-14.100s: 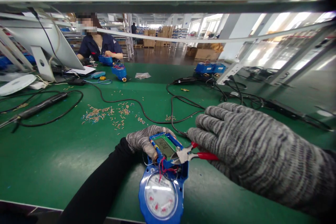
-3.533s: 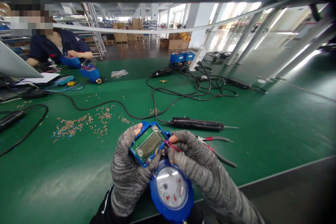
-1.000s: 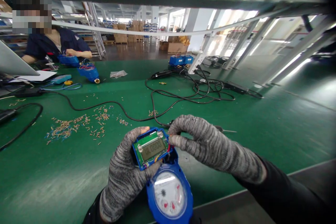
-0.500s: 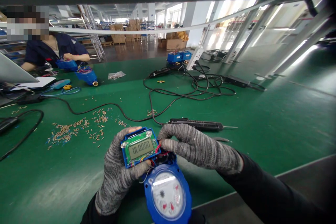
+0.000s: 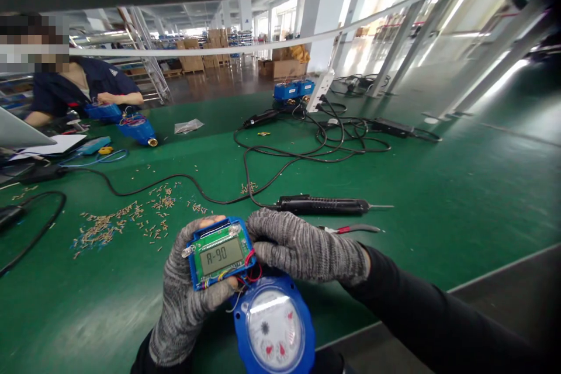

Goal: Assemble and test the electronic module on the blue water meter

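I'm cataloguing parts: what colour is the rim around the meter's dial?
The rim is blue; it shows best in the head view.

From where I stand, the table [image 5: 438, 204] is plain green, with a pale line [image 5: 456, 288] at its near edge. The left hand [image 5: 179, 292] and the right hand [image 5: 304, 248] are both covered in grey and black irregular stripes; the sleeves [image 5: 412, 292] are black. The meter [image 5: 308, 327] is blue, and its dial [image 5: 275, 315] is white with red pointers [image 5: 281, 350]. The board [image 5: 210, 239] is green inside a blue frame [image 5: 191, 269], its screen [image 5: 234, 251] grey with dark signs [image 5: 217, 256]. Some wires [image 5: 252, 273] are red. The driver [image 5: 324, 205] is black, the pliers [image 5: 356, 228] red and grey. Toward the left edge, the many pins [image 5: 105, 225] are coppery.
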The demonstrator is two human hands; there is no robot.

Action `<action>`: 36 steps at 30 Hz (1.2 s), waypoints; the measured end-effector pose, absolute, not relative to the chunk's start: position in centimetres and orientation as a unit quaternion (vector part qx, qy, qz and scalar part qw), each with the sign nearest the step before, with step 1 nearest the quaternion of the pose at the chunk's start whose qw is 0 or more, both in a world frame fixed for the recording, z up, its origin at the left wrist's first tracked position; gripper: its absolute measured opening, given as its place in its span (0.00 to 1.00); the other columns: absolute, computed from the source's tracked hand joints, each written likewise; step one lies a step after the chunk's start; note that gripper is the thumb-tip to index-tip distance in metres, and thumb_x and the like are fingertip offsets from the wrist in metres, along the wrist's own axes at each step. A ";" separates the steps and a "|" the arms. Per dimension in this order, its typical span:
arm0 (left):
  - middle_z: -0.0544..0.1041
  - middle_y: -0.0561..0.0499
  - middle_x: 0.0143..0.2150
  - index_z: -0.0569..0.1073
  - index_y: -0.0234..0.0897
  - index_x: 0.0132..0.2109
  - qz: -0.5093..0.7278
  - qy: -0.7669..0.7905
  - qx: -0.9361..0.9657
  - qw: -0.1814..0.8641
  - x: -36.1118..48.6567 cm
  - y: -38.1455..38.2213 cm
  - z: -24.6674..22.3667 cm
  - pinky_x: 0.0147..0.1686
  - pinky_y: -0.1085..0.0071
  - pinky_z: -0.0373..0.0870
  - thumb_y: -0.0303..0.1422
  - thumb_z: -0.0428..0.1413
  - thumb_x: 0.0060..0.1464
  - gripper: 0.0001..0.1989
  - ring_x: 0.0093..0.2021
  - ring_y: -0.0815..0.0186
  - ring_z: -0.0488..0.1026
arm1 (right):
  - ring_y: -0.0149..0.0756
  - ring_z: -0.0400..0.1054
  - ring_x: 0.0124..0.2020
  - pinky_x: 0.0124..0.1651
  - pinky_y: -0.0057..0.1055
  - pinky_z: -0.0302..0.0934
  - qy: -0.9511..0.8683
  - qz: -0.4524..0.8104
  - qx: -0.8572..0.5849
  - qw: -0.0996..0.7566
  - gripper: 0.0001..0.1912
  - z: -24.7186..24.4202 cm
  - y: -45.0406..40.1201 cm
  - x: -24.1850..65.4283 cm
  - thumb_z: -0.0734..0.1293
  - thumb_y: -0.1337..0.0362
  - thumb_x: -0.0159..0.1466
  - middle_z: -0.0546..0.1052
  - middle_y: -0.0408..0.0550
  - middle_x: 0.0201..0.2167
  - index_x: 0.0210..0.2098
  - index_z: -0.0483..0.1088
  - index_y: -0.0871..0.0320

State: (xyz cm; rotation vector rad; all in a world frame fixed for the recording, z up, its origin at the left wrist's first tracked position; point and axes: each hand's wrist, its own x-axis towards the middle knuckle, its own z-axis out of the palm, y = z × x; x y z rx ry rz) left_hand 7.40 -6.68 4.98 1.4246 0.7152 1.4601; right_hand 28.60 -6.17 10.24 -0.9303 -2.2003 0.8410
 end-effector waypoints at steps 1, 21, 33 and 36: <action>0.80 0.54 0.51 0.74 0.48 0.54 0.596 0.294 0.585 0.464 7.4 -6.7 5.0 0.46 0.78 0.78 0.31 0.73 0.37 0.34 0.50 0.63 0.79 | 0.39 0.70 0.39 0.45 0.38 0.67 -0.827 0.325 -0.346 0.301 0.08 10.1 -6.1 28.4 0.64 0.66 0.65 0.77 0.53 0.39 0.41 0.74 0.62; 0.79 0.54 0.56 0.74 0.50 0.55 0.572 0.259 0.583 0.516 8.2 -7.9 5.8 0.52 0.75 0.76 0.25 0.72 0.37 0.36 0.55 0.60 0.77 | 0.36 0.74 0.41 0.46 0.35 0.70 -0.683 0.555 -0.292 0.375 0.15 9.8 -6.4 27.7 0.73 0.55 0.60 0.80 0.48 0.39 0.41 0.77 0.58; 0.78 0.51 0.56 0.74 0.52 0.56 0.599 0.182 0.544 0.559 9.0 -7.8 5.0 0.51 0.69 0.78 0.29 0.73 0.39 0.35 0.54 0.56 0.78 | 0.32 0.68 0.25 0.24 0.25 0.61 -0.717 0.430 -0.416 0.358 0.16 10.7 -6.2 27.2 0.77 0.55 0.52 0.75 0.42 0.23 0.23 0.71 0.59; 0.77 0.52 0.56 0.73 0.53 0.56 0.604 0.176 0.540 0.559 9.2 -7.8 4.8 0.51 0.67 0.78 0.28 0.73 0.39 0.36 0.55 0.55 0.77 | 0.31 0.67 0.24 0.24 0.26 0.60 -0.736 0.398 -0.422 0.349 0.11 11.0 -6.2 27.3 0.75 0.59 0.53 0.75 0.41 0.21 0.23 0.72 0.58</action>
